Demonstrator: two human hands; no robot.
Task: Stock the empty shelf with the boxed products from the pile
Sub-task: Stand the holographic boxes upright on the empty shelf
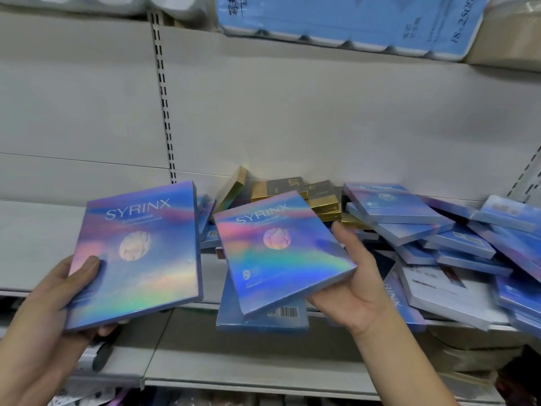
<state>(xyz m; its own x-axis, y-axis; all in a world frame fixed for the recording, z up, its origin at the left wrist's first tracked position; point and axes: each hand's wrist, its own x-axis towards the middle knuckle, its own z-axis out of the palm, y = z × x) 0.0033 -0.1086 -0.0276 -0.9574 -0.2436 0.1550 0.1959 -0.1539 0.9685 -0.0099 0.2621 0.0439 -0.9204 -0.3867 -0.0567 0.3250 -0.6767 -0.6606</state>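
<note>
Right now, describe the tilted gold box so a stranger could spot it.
Find the grey back panel, then the pile of boxes against it. At the pile's left rear, one gold box leans on edge against the panel; the other gold boxes lie flat.

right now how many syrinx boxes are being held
2. Left SYRINX box in the left hand, right SYRINX box in the right hand; others lie unheld in the pile.

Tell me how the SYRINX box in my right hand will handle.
Probably stiff: the SYRINX box shows no sag though the right hand grips only one side. Likely light, being thin. Its glossy holographic face may be slippery.
</note>
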